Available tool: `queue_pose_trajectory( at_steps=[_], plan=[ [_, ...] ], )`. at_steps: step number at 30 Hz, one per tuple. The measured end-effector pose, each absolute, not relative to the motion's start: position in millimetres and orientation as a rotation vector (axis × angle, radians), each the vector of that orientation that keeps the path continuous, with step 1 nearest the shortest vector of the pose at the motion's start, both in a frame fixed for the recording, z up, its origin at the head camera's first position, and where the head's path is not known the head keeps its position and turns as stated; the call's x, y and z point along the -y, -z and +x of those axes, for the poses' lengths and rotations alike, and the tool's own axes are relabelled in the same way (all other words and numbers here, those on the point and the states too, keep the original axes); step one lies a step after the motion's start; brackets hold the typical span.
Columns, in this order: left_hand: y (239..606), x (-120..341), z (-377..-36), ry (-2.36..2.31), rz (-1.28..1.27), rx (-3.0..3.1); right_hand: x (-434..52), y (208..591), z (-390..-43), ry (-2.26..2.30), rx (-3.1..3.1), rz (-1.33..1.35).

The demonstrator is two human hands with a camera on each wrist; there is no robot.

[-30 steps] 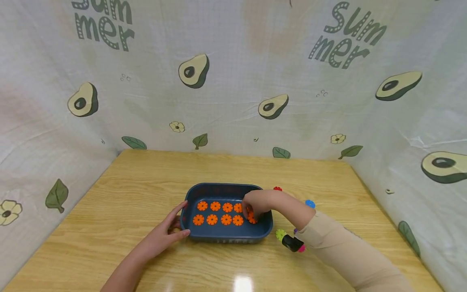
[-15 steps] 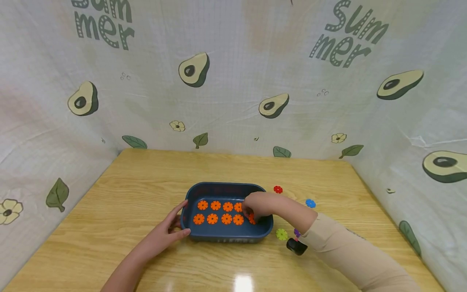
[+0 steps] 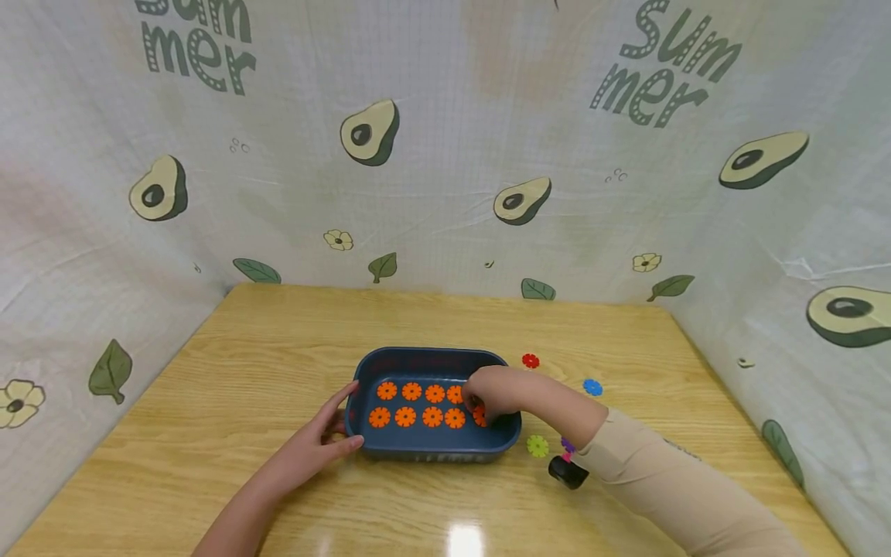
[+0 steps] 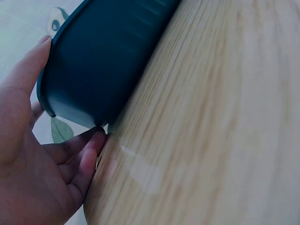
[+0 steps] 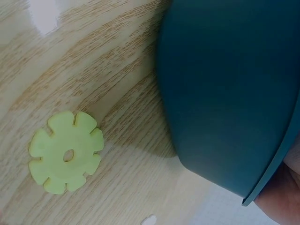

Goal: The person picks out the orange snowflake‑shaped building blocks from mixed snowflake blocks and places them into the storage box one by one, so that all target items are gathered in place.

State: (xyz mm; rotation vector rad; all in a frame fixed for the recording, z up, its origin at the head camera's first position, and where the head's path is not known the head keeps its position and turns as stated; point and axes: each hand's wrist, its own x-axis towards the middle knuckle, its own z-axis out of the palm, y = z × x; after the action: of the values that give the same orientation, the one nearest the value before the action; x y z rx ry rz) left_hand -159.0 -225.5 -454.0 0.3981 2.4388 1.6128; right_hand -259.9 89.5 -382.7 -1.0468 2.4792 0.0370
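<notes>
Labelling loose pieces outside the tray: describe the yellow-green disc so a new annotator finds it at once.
Start at the dark blue tray in the middle of the wooden table. Go just past its near right corner, beside the right forearm. The yellow-green disc lies flat there, a notched flower shape with a centre hole, the only piece of that colour; the others nearby are red, blue or purple.

Bare table (image 3: 278,340) left – loose discs (image 3: 537,445) crowd the tray's (image 3: 425,357) right.

The backdrop cloth (image 3: 445,155) reads "Summer" (split "Sum/mer") at both upper corners.
</notes>
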Motion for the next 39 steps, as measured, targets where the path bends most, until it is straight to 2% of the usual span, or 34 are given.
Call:
queue_pose_trajectory(
  at_steps=[17,29,39],
  plan=[
    [451,228,-161,-1.613,0.428,-2.434,-95,373,-259,0.026,-2.517,-1.095],
    [450,237,-168,-1.617,0.362,-2.423,-112,353,-249,0.2,-2.617,-1.276],
    [453,248,-175,-1.582,0.416,-2.466,-142,359,-241,0.272,-2.884,-1.441]
  ],
)
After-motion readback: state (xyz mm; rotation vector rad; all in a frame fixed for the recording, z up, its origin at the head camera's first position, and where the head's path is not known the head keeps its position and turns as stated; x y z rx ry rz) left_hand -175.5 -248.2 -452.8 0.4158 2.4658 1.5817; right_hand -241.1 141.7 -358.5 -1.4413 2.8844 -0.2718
